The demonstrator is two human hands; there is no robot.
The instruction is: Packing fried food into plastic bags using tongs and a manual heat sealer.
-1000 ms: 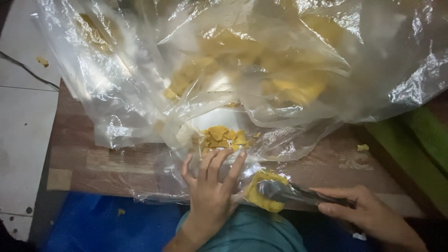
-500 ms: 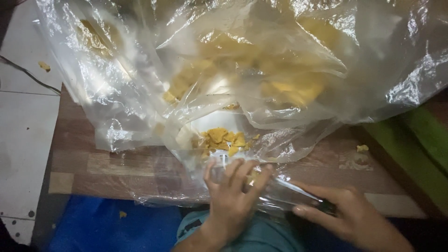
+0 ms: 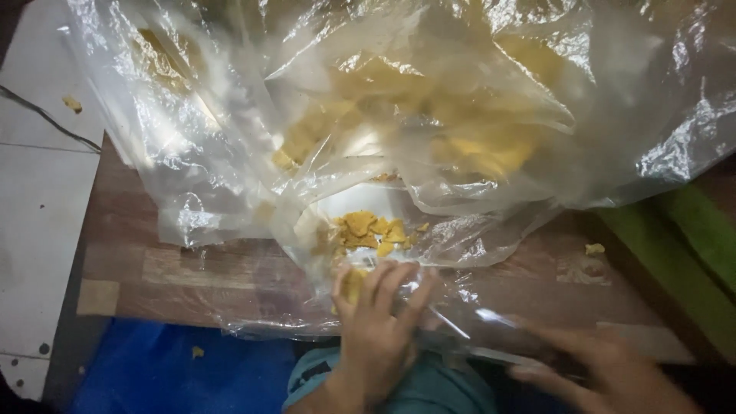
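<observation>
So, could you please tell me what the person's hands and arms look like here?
Both are bare: no gloves, rings, watch or sleeves show on the left hand or its forearm. The right hand is motion-blurred, so fine detail cannot be told.

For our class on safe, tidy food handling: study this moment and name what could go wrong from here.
1. Yellow chips sit loose at the open mouth of the clear plastic bag near the wooden table edge; they could spill, as stray crumbs suggest.
2. The left hand presses on thin plastic over chips; they may crush.
3. The right hand is blurred, so a hasty tug might tear the film.
</observation>
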